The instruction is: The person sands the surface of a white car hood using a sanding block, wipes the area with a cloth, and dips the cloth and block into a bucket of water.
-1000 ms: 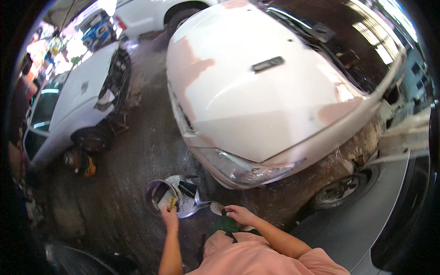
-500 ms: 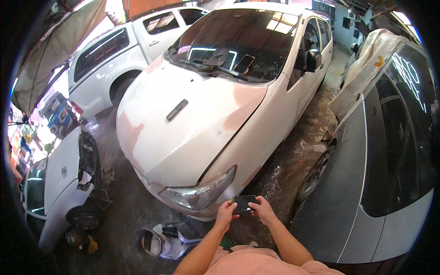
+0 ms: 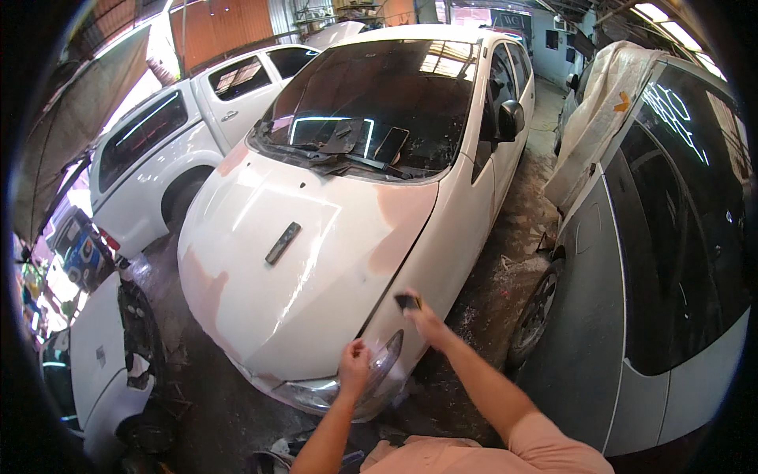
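My right hand [image 3: 426, 322] grips a small black flat pad with a yellowish edge [image 3: 406, 302], held at the fender beside the hood's edge. Whether the pad touches the paint I cannot tell. My left hand [image 3: 354, 368] is closed, fingers curled, just over the headlight [image 3: 386, 359] of a white car; anything inside those fingers is hidden. On the car's hood [image 3: 260, 308], which has pinkish-beige patches, lies a narrow dark block [image 3: 283, 242]. A phone [image 3: 392, 145] rests at the base of the windshield, by the wipers.
A grey vehicle [image 3: 580, 316] stands close on my right, partly draped with a pale sheet [image 3: 604, 110]. Behind the hood at left is a white pickup [image 3: 146, 150]. A white car [image 3: 99, 359] with an exposed front stands at far left. Items lie on the floor near my feet.
Both hands held the black pad together before; now they are apart. My right hand has carried it up and forward to the fender, while my left has shifted left to the headlight.
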`<state>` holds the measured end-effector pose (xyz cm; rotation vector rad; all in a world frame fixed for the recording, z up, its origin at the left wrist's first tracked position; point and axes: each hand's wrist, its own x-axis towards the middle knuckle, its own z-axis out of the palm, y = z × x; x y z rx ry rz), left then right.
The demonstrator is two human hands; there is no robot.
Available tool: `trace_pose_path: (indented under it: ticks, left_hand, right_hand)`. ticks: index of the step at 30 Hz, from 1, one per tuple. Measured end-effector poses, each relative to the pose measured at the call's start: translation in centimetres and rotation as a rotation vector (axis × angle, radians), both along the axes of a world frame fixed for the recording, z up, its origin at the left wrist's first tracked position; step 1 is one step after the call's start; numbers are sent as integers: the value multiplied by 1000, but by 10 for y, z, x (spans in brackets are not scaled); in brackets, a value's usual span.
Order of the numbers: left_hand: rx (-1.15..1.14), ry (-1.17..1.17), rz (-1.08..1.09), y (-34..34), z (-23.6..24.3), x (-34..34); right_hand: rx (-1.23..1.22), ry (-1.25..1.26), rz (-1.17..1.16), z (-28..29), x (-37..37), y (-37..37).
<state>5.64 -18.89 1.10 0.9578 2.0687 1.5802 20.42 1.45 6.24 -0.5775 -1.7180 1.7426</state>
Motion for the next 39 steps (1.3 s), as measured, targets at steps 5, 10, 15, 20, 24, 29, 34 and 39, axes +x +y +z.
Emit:
trace_pose_path:
  ticks: [5,10,15,20,24,29,34,39]
  left_hand:
    - [-15,667,-4,88,42,-84]
    - [-153,927,94,100,35,-183]
    - [-257,953,66,102,40,-179]
    - [-325,953,48,112,42,-178]
    - [-325,951,60,100,42,-189]
    - [-301,939,10,126,43,-172]
    - [-372,903,70,100,44,-192]
    - [-329,895,36,112,49,-176]
  right_hand:
    - [1056,-491,-532,10,-71,111]
    - [1363,-915,-7,-41,-153,-39]
    - [926,-906,-267,40,-103,128]
    - [988,-1197,-513,19,-142,129]
    - [1146,-787,-84,-24,-144,10]
    - [1017,-949,-574,47,-83,225]
    - [1064,-1186,-330,8,-163,95]
    - [1203,-942,-370,4,-98,173]
